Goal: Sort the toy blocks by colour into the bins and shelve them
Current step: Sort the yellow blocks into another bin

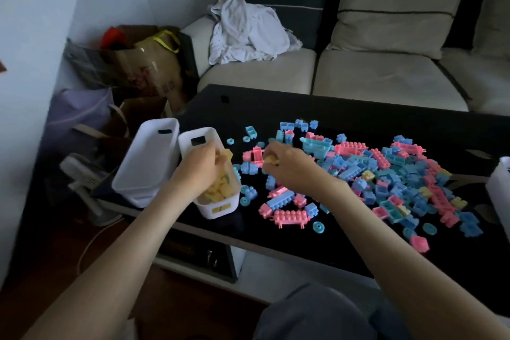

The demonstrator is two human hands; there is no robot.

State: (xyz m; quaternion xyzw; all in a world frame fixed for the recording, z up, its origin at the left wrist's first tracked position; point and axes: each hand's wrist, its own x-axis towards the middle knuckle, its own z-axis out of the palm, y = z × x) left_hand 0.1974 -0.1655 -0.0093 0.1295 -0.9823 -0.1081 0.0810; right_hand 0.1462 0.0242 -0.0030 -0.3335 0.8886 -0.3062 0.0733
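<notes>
The yellow bin [218,208], at nine o'clock of the block pile [386,174] on the bench [276,107], is well filled; its long axis runs from six toward eleven o'clock. A yellow block [227,156] is pinched over it by the left hand [200,167], and another yellow block [271,159] is clasped by the right hand [289,165]. A few yellows remain; pink and blue are judged unsorted, the empty bin [146,163] unused, shelving undone
</notes>
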